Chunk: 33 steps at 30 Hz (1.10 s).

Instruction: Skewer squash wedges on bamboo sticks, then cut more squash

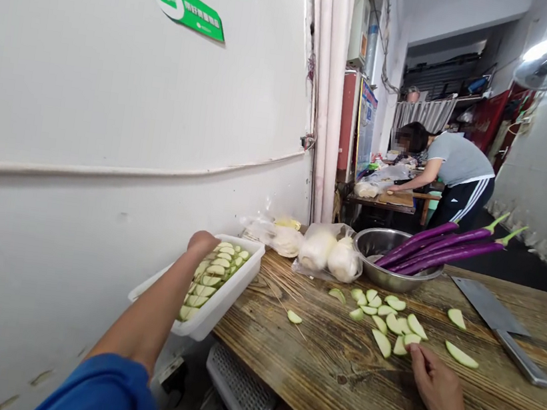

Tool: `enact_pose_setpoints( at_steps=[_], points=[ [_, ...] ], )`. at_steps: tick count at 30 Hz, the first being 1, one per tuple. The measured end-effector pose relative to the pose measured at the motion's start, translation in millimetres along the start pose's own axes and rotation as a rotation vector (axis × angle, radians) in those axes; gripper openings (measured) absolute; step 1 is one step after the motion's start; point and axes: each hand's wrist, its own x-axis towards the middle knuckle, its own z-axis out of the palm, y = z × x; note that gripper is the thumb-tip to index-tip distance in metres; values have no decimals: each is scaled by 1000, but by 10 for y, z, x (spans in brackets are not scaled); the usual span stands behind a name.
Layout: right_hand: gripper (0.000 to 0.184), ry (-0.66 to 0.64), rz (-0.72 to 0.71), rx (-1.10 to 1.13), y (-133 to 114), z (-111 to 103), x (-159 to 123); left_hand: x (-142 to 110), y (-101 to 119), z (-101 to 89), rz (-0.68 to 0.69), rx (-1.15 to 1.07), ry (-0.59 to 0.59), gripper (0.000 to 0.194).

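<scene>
My left hand [204,243] reaches over the far side of a white plastic tub [210,321]; its fingers are hidden. Rows of pale, green-edged vegetable slices [210,281] fill the tub, apparently on thin skewers. On the wooden table, my right hand [434,381] is closed, thumb and forefinger at a green-edged vegetable slice [411,339] they seem to pinch. Several loose slices [381,342] of the same kind lie beside it. Thin wooden skewers [284,280] are scattered near the tub, with a single slice [294,317] close by.
A cleaver [491,311] lies flat on the right. Long purple eggplants [443,254] rest in a steel bowl [397,278] behind the slices. Bagged white vegetables [318,248] stand near the wall. A grey plastic stool [242,389] is below; a co-worker [460,162] bends over another table.
</scene>
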Motion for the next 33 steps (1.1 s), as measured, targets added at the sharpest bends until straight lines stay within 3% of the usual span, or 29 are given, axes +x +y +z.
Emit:
enact_pose_setpoints(
  at_steps=[3,6,10,12,15,18,20,23,26,33],
  points=[
    [43,23,61,-27,-79,-69,25,-96,83,60,161,236,24,27],
    [43,92,133,-64,-127,-287,144,-476,248,375,406,245,-48,37],
    [38,460,433,-166,109,-815,406,-1399,490,1059,570,1,-288,35],
    [35,518,555,-310,271,-1106,458,-1955,624,1392,635,-132,-465,34],
    [31,328,617,-510,421,-1398,431,-2661,887,1814,739,-260,-669,33],
    [25,220,609,-572,450,-1523,376,-3037,1195,2106,816,-278,-684,30],
    [26,213,616,-654,438,-1591,355,-3134,1367,2216,839,-236,-625,29],
    [30,32,615,-907,439,-1716,354,-3192,1513,2286,862,-59,-540,28],
    [28,-161,568,-1023,480,-1796,369,-3248,1534,2305,894,89,-452,33],
    [29,-312,335,-1071,555,-1637,346,-3361,1481,2401,932,154,-395,43]
  ],
)
